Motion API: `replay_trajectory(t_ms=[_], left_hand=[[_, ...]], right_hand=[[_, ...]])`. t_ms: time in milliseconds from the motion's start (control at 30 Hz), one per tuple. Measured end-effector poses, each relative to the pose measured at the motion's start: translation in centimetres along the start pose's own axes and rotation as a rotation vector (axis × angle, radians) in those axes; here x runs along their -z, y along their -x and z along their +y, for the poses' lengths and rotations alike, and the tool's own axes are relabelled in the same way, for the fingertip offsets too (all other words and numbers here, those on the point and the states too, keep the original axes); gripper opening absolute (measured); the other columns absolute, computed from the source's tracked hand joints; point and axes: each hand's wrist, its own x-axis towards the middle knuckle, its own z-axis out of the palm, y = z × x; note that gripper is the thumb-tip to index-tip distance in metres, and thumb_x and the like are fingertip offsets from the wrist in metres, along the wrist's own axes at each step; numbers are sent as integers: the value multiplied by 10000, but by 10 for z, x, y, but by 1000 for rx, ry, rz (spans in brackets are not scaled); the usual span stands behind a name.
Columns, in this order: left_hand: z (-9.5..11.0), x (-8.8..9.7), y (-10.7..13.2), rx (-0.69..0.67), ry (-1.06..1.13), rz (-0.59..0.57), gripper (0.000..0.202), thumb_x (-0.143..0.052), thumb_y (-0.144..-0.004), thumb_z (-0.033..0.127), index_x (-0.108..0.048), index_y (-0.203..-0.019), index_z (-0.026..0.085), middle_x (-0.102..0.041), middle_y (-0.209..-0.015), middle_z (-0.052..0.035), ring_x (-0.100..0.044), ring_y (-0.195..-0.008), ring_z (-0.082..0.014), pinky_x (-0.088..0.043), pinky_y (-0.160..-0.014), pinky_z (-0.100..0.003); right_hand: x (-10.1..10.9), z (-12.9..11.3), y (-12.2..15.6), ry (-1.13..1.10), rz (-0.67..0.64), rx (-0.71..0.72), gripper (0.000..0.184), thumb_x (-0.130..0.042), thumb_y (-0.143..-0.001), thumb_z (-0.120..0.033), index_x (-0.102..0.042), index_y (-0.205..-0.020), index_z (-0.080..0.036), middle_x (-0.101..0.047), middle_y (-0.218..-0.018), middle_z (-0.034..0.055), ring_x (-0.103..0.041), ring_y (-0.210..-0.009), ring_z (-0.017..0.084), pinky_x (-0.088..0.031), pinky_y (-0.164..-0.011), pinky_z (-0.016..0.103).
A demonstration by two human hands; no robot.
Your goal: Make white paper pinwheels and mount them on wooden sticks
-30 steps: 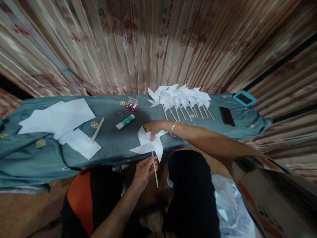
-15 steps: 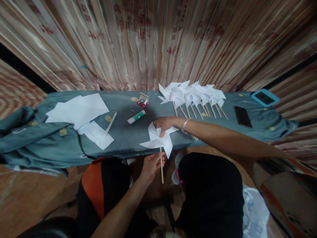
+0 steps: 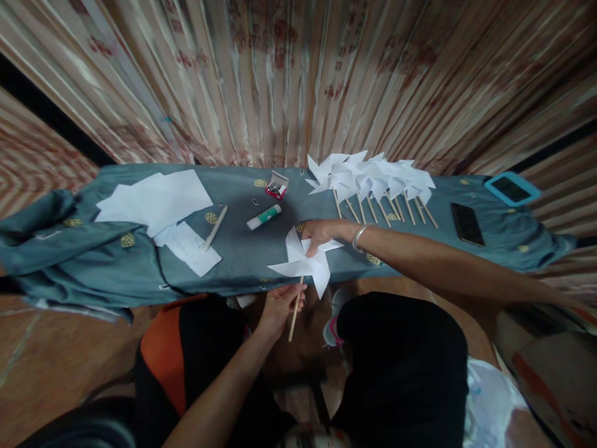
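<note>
A white paper pinwheel [image 3: 301, 267] lies at the near edge of the cloth-covered table, its wooden stick [image 3: 293, 317] jutting out over the floor. My left hand [image 3: 280, 308] is closed around that stick just below the blades. Thumb on the pinwheel's centre, my right hand [image 3: 319, 235] grips the paper, with its other fingers at the far side and partly hidden. Beyond it, several finished-looking pinwheels [image 3: 373, 177] lie in an overlapping row, sticks toward me.
A glue stick [image 3: 263, 217] and a small open box of metal pins [image 3: 277, 185] lie mid-table. To the left are white paper sheets [image 3: 158, 199], a written slip [image 3: 193, 252] and a white pen [image 3: 216, 228]. A dark phone [image 3: 467, 224] and a blue-framed tablet [image 3: 512, 189] are at right.
The stick's lower end has swung left with my left hand, so it now slants. My right hand stays on the pinwheel's centre. The whole view has shifted slightly.
</note>
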Motion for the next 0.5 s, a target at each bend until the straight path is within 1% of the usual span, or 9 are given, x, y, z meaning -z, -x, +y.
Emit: replay_trajectory(t_ms=[133,233,400,500], left_hand=[[1,1,4,0,10,6,467,-902,-447,426,-760,-760,109,-671,-596,-28,-547,-465,-71,-416,-481,-197],[-1,-1,7,10,10,25,486,-912,-417,419,-762,-767,116,-692,-620,-34,-569,-467,-76,-439,-482,-197],[-5,-6,6,6,13,44,498,-913,-397,417,-768,-773,124,-706,-660,-30,-600,-466,-93,-484,-491,-219],[-8,-8,4,1,13,34,475,-909,-415,398,-767,-774,123,-698,-664,-22,-606,-463,-99,-501,-498,-235]], right_hand=[[0,1,-1,-7,6,-12,530,-778,-615,-487,-745,-971,-96,-698,-882,37,-596,-804,197,-430,-699,253],[0,1,-1,-13,10,-11,499,-770,-630,-476,-747,-960,-103,-697,-880,33,-592,-811,194,-426,-693,249],[-1,0,0,-18,16,-11,434,-758,-660,-412,-742,-949,-89,-698,-890,41,-590,-810,190,-421,-675,246],[-1,1,0,-27,11,1,409,-740,-684,-380,-739,-960,-78,-693,-890,39,-580,-793,176,-415,-660,237]])
